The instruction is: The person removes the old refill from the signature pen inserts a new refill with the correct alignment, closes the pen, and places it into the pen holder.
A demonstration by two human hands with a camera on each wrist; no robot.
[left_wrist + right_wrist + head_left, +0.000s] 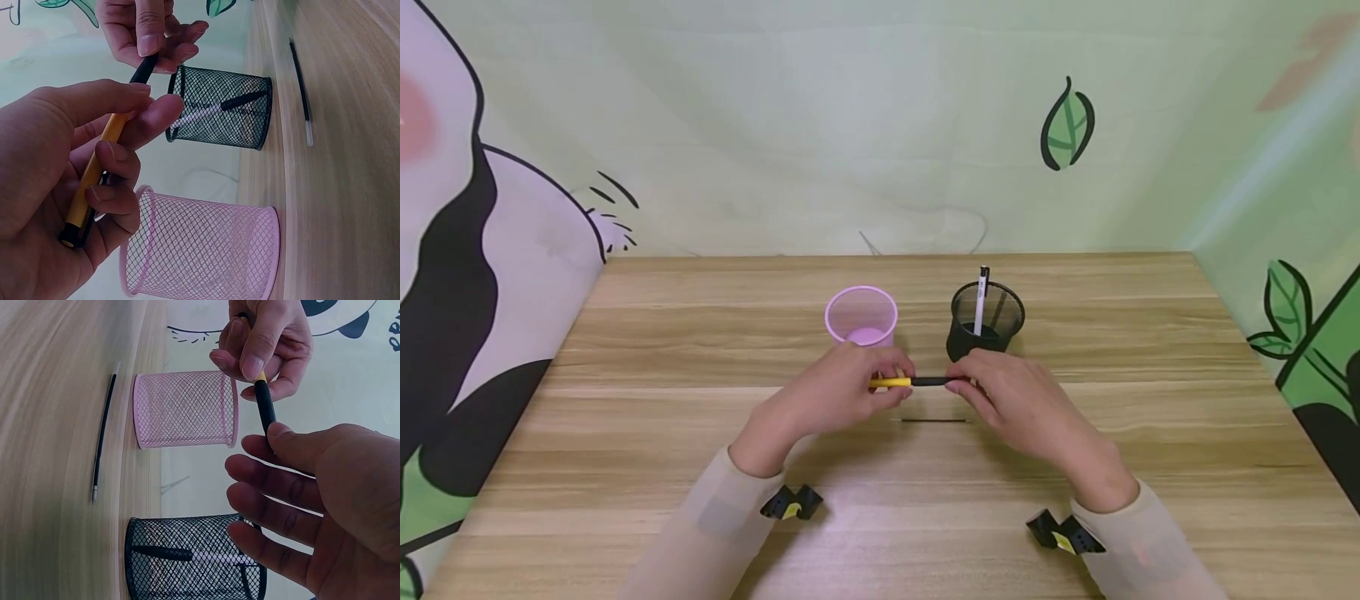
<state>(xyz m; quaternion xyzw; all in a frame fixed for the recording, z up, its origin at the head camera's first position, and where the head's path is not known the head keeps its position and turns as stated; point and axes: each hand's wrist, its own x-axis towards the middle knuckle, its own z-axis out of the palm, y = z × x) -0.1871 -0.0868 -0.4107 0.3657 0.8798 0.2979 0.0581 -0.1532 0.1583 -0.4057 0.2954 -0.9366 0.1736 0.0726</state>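
Note:
My left hand [831, 392] holds a ballpoint pen by its yellow barrel [112, 129], with fingers curled round it. The thumb and index finger of my right hand [1030, 408] pinch the pen's black grip end [265, 403]; its other fingers are loosely bent. Held level above the table, the pen spans both hands, and its tip is hidden by the right fingers. Below it on the table, apart from both hands, lies a thin dark pen refill [934, 421] with a clear end.
Behind my left hand stands a pink mesh pen cup [206, 244]. A black mesh pen cup [961, 343] behind my right hand contains a white pen [981, 304] with a black end. The wood-grain table [700, 333] meets a printed cloth backdrop [820, 150].

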